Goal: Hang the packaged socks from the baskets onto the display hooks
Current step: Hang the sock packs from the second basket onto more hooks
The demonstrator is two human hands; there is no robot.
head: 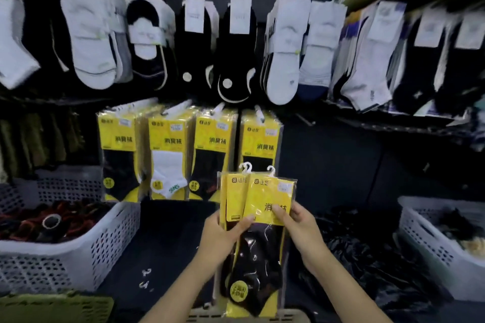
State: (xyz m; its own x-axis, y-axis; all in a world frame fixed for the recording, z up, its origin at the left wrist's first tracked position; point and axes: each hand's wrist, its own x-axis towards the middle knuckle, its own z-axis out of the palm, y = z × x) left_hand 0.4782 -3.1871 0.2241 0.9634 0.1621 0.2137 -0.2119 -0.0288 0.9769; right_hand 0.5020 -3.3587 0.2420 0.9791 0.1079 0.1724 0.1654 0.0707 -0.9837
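grip: left hand (225, 234) and right hand (299, 225) both pinch packs (265, 191), low before hung row (259, 139) | step: likely peeling front one free | tip: keep hangers (271, 171) untangled, hang one at a time

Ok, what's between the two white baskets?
Head view: the left hand and right hand holding sock packs, loose hooks by the left basket, black plastic by the right basket.

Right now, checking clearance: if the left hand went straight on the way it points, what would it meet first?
Probably the rightmost hanging yellow pack, behind the packs the left hand holds; depth is unclear.
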